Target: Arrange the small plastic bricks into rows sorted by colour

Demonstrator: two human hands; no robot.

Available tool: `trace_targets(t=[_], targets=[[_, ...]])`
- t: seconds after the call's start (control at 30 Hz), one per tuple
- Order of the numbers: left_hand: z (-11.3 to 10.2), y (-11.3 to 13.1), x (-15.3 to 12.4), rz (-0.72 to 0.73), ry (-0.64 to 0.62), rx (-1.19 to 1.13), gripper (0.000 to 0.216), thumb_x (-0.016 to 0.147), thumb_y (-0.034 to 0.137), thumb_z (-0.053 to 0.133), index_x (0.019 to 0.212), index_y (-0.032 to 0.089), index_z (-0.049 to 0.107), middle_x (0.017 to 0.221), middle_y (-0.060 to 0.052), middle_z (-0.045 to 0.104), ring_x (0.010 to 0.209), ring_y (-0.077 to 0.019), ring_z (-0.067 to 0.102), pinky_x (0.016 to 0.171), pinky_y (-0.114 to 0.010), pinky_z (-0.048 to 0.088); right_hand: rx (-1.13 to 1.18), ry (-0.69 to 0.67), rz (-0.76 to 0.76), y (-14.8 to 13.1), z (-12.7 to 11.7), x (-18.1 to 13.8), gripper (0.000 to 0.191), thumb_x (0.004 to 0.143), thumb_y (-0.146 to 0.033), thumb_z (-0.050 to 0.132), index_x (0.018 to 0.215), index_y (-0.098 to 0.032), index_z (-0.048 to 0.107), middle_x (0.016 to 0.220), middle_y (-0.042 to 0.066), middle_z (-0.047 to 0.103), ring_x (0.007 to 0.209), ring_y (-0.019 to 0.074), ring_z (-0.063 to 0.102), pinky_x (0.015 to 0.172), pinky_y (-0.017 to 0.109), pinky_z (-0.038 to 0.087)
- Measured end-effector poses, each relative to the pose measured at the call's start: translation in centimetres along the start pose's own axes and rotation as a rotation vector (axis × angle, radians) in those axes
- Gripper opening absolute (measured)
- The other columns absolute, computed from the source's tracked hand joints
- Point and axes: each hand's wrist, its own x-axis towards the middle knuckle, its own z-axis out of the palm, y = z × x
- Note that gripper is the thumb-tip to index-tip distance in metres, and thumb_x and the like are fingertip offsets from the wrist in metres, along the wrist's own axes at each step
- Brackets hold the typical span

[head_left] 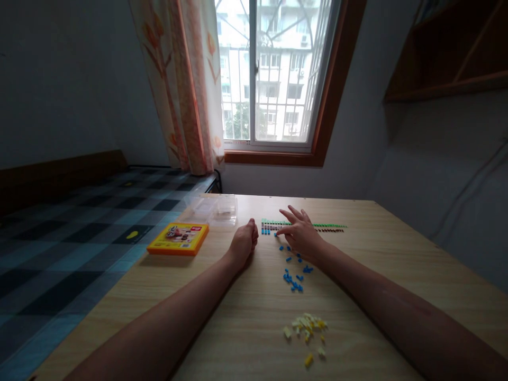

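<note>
My left hand rests on the wooden table with its fingers curled shut; whether anything is in them is hidden. My right hand lies with fingers spread, its fingertips at the left end of rows of small bricks, green, blue and dark, lined up across the table. Loose blue bricks lie scattered just below my right hand. A heap of pale yellow bricks sits nearer to me.
An orange box lies at the table's left edge, with a clear plastic container behind it. A bed with a checked cover stands to the left. Window and curtain are behind the table.
</note>
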Motion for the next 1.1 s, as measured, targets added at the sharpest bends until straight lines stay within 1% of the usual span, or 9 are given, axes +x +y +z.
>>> trace_targets(t=[0.13,0.37,0.57,0.87,1.1], targets=[[0.0,0.0,0.0,-0.004,-0.005,-0.001,0.047,0.088,0.052,0.044,0.057,0.020,0.033,0.045,0.008,0.026,0.035,-0.0047,0.019,0.037,-0.020,0.009,-0.014,-0.008,0.008,-0.3,0.5,0.2,0.033,0.081,-0.014,0.059,0.100,-0.034,0.076,0.153,0.003,0.037,0.145,0.0321,0.018,0.112,0.064,0.010],[0.0,0.0,-0.1,0.015,-0.010,-0.008,0.047,0.088,0.052,0.045,0.057,0.020,0.032,0.045,0.008,0.026,0.036,-0.0049,0.019,0.037,-0.020,0.010,-0.017,-0.046,0.020,-1.0,0.5,0.2,0.037,0.083,-0.014,0.057,0.110,-0.034,0.073,0.156,0.005,0.030,0.146,0.0322,0.016,0.111,0.063,0.014],[0.0,0.0,-0.1,0.012,-0.009,-0.018,0.047,0.088,0.052,0.045,0.057,0.020,0.032,0.046,0.008,0.026,0.036,-0.0047,0.020,0.038,-0.020,0.009,-0.016,-0.055,0.030,-1.0,0.5,0.2,0.036,0.083,-0.015,0.057,0.110,-0.034,0.073,0.157,0.003,0.029,0.146,0.0323,0.016,0.111,0.063,0.015],[0.2,0.1,-0.2,0.012,-0.003,-0.010,0.046,0.089,0.051,0.044,0.057,0.020,0.031,0.046,0.008,0.026,0.036,-0.0046,0.019,0.038,-0.020,0.009,-0.021,-0.033,0.025,-1.0,0.4,0.2,0.038,0.084,-0.013,0.056,0.112,-0.033,0.072,0.157,0.005,0.029,0.145,0.0319,0.017,0.112,0.061,0.016],[0.1,0.2,-0.3,0.016,-0.007,-0.009,0.046,0.088,0.051,0.045,0.057,0.020,0.032,0.046,0.008,0.026,0.036,-0.0047,0.019,0.038,-0.020,0.010,-0.017,-0.057,0.020,-1.0,0.5,0.2,0.036,0.083,-0.015,0.057,0.109,-0.033,0.073,0.157,0.004,0.030,0.145,0.0325,0.017,0.111,0.062,0.018]])
